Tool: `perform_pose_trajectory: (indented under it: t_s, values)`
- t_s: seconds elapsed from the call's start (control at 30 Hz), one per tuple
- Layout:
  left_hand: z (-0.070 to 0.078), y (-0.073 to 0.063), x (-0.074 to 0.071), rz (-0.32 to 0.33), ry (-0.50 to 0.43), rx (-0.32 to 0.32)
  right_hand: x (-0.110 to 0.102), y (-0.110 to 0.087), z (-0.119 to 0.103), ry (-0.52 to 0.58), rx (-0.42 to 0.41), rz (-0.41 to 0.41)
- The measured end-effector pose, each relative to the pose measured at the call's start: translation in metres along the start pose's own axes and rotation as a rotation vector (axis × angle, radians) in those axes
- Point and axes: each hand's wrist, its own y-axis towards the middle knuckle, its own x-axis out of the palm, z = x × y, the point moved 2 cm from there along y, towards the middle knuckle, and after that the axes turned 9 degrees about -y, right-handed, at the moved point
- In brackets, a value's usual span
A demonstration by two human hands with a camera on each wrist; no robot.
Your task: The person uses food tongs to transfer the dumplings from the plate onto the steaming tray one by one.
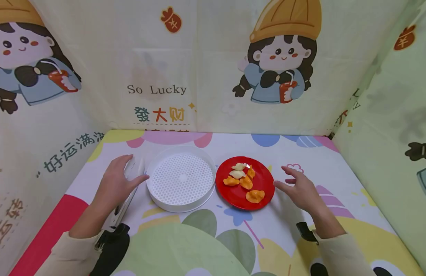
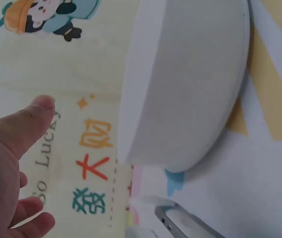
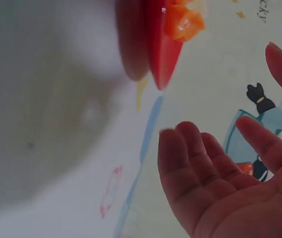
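A round white steamer basket (image 1: 183,178) with a perforated base stands in the middle of the table. To its right, a red plate (image 1: 233,198) carries several orange dumplings (image 1: 255,196) and two white dumplings (image 1: 237,174). My left hand (image 1: 117,182) hovers left of the basket, thumb spread toward its rim, holding nothing. Beneath that hand lies a long white-and-grey utensil (image 1: 121,209), partly hidden, its kind unclear. My right hand (image 1: 300,188) is just right of the plate, fingers spread and empty; in the right wrist view a gap separates its fingers from the plate (image 3: 163,59).
A patterned cloth (image 1: 213,245) covers the table. Printed cloth walls (image 1: 213,76) enclose it at the back and both sides. Black straps (image 1: 113,234) sit at both wrists.
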Motion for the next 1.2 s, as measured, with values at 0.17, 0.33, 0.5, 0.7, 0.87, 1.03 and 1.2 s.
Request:
perform_pose_trajectory:
  t_s: [0.17, 0.33, 0.5, 0.7, 0.87, 1.03, 1.2]
  values:
    - [-0.019, -0.001, -0.002, 0.000, -0.073, -0.088, 0.010, 0.005, 0.008, 0.111, 0.046, -0.089]
    - [-0.037, 0.000, 0.001, -0.027, -0.066, -0.133, 0.018, 0.009, 0.012, 0.165, 0.060, -0.131]
    - [-0.053, 0.001, 0.005, -0.066, -0.045, -0.165, 0.025, 0.012, 0.013, 0.172, 0.074, -0.156]
    - [-0.067, 0.002, 0.011, -0.117, -0.056, -0.246, 0.033, 0.016, 0.014, 0.155, 0.089, -0.172]
    - [-0.073, 0.000, 0.012, -0.164, -0.061, -0.311, 0.035, 0.018, 0.015, 0.148, 0.087, -0.184]
    - [-0.075, -0.001, 0.014, -0.208, -0.070, -0.363, 0.035, 0.018, 0.016, 0.139, 0.076, -0.182]
    - [-0.074, -0.004, 0.017, -0.223, -0.050, -0.401, 0.036, 0.019, 0.017, 0.137, 0.078, -0.185]
